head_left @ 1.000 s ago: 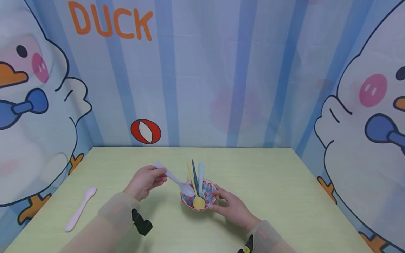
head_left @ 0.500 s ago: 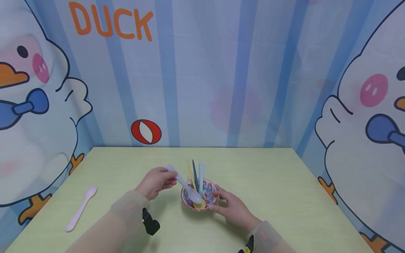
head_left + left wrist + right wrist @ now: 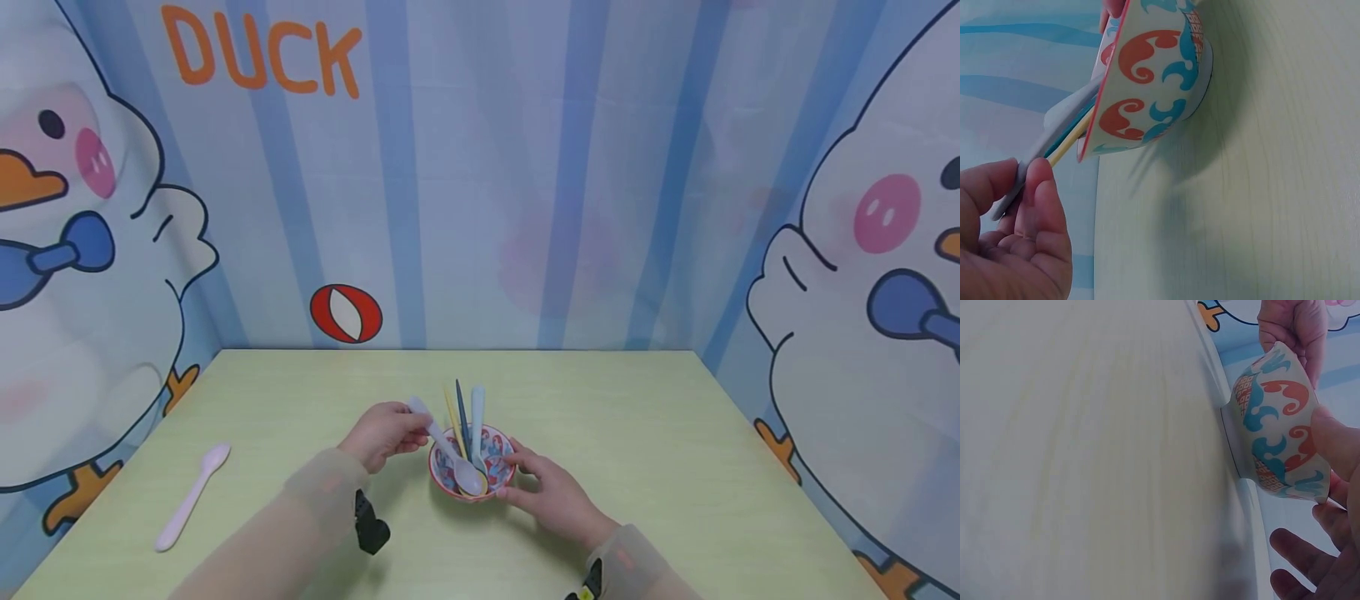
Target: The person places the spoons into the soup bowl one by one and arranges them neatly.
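The pale lilac spoon [image 3: 469, 477] slants into the round white bowl with red and blue patterning [image 3: 1154, 87], scoop end inside, its upper handle pinched between thumb and fingers of the left hand [image 3: 386, 435] just beyond the bowl's left rim. The right hand [image 3: 555, 498] grips the bowl's right side; a yellow spoon [image 3: 453, 412], a thin dark-blue handle [image 3: 461, 407] and a pale-blue utensil [image 3: 477, 412] lean inside it.
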Available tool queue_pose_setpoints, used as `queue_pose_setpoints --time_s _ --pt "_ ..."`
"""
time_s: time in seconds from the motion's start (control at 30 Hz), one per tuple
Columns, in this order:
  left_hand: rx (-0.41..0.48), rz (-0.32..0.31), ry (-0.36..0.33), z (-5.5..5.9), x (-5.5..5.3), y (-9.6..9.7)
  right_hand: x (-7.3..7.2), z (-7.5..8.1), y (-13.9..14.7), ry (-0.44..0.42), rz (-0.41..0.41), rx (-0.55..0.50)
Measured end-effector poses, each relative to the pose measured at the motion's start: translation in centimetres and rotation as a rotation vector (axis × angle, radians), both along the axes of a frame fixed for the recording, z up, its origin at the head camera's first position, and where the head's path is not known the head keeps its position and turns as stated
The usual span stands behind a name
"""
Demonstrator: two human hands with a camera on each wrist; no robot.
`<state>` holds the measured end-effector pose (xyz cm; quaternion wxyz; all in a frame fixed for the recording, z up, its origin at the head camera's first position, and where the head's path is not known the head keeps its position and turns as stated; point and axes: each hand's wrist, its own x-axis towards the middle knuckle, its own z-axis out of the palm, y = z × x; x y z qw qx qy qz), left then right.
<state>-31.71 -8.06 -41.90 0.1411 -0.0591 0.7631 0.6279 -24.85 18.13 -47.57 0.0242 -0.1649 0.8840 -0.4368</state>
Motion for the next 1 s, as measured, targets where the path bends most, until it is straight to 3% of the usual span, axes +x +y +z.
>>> queue_pose_setpoints --time_s 0.27,0.63,1.0 --pt "-0.035 0.004 -0.006 -0.6 -0.6 0.6 -0.1 -0.1 0.1 0.001 -0.001 -0.001" --pt "-0.005 0.077 -0.008 -1.3 -1.0 1.5 -0.2 -0.2 0.2 0.006 0.016 -0.011" --pt "0.017 0.08 0.003 -1.9 -1.2 1.8 -0.2 -0.4 0.2 -0.002 0.012 -0.012"
